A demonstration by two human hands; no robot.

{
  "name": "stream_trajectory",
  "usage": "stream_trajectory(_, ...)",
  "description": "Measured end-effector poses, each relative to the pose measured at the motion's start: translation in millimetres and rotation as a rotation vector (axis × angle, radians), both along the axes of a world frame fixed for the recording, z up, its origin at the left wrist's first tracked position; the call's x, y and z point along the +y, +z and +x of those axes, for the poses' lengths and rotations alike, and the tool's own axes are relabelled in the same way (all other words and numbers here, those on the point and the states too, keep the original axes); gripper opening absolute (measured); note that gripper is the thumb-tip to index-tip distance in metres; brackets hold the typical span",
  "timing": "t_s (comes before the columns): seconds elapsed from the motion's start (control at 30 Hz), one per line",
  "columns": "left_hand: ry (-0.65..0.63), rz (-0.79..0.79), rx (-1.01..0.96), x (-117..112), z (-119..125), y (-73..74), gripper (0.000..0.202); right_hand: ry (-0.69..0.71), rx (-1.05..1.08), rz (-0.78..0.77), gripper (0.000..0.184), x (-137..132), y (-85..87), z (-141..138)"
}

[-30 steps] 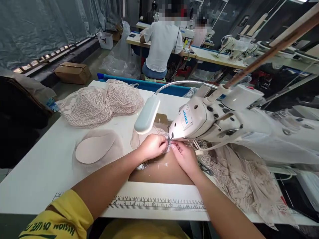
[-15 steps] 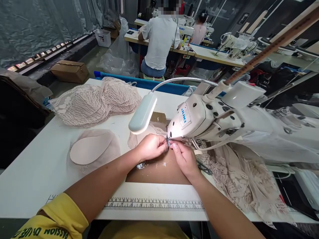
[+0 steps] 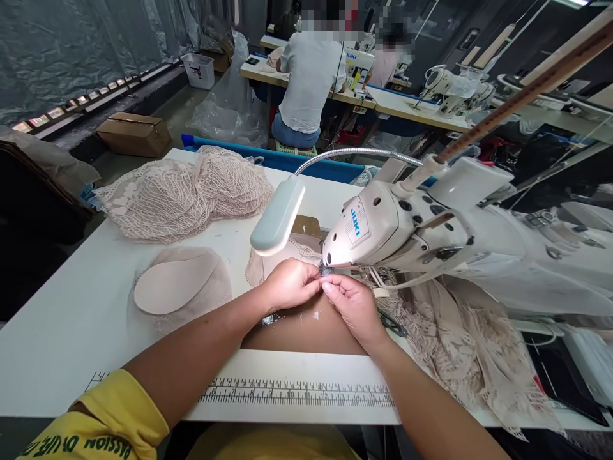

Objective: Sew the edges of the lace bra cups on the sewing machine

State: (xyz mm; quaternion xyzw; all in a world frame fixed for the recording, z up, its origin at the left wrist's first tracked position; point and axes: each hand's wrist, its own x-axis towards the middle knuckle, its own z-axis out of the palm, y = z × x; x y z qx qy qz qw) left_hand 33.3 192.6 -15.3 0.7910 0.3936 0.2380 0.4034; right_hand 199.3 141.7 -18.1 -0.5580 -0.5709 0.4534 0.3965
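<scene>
Both hands meet right below the needle area of a white sewing machine (image 3: 371,223). My left hand (image 3: 293,283) is closed in a pinch, its fingertips near the presser foot. My right hand (image 3: 352,303) also pinches, thumb against forefinger, close to the left fingertips. What the fingers hold is too small to make out. A beige lace-edged cup piece (image 3: 268,263) lies behind my left hand, partly hidden by it. Under the hands is a brown plate (image 3: 306,332) set in the table.
A lamp head (image 3: 276,217) hangs over the work. Stacked lace cups (image 3: 186,195) and a foam pad on mesh (image 3: 175,287) lie left. Lace fabric (image 3: 460,338) heaps at right beside dark scissors (image 3: 393,324). A ruler strip (image 3: 297,393) runs along the front edge. Co-workers sit beyond.
My right fingertips have shifted slightly down from the needle area and the thumb now presses against the forefinger. My left hand stays almost in place. The view has shifted slightly.
</scene>
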Motion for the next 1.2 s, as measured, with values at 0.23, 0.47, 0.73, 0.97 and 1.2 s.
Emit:
stream_trajectory(0.23,0.043,-0.072,-0.099,1.2,-0.7,-2.6,0.017,0.235,0.094,-0.222,0.027,-2.6,8.9,4.6)
stream_trajectory(0.47,0.153,-0.133,-0.147,1.1,0.6,-1.0,0.021,0.230,-0.175,-0.012,0.023,-3.1,7.1,2.2)
stream_trajectory(0.73,0.203,-0.087,-0.107,-0.8,4.2,-4.2,0.023,0.228,-0.237,0.005,0.024,-1.4,9.1,-1.1)
stream_trajectory(0.97,0.167,0.061,-0.049,-1.0,5.4,-4.9,0.026,0.167,-0.420,0.028,0.024,-2.9,10.7,4.1)
stream_trajectory(1.2,0.112,0.183,0.042,1.2,4.1,-8.5,0.024,0.004,-0.744,0.339,0.026,3.8,-1.6,19.6)
